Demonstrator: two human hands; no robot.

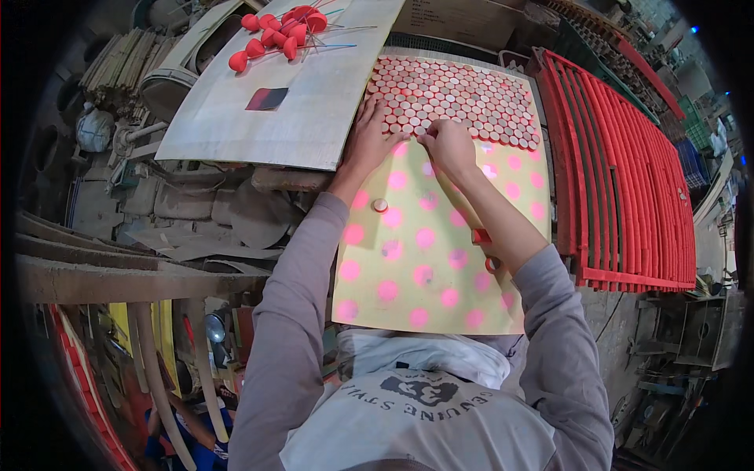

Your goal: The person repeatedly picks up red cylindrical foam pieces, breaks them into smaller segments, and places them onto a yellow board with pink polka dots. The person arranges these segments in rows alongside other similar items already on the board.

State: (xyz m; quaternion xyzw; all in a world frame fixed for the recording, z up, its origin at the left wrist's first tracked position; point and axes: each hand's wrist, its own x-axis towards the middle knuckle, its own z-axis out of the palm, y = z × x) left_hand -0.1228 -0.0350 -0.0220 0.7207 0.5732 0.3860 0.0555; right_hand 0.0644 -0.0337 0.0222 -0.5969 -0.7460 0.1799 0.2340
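Pale round pieces with red sides are packed side by side over the far part of a yellow sheet printed with pink dots. My left hand lies at the left edge of this block. Its fingers are apart, and the thumb reaches along the front row. Closed in a pinch, my right hand is at the front row just right of the left thumb; its fingertips hide whatever they hold. One loose round piece stands on the dotted sheet near my left forearm. Two red pieces lie beside my right forearm.
On the left, a pale board carries red cup-shaped pieces on thin sticks and a dark red square. Red slats stand in a rack at right. A person in blue is at lower left, behind curved wooden strips.
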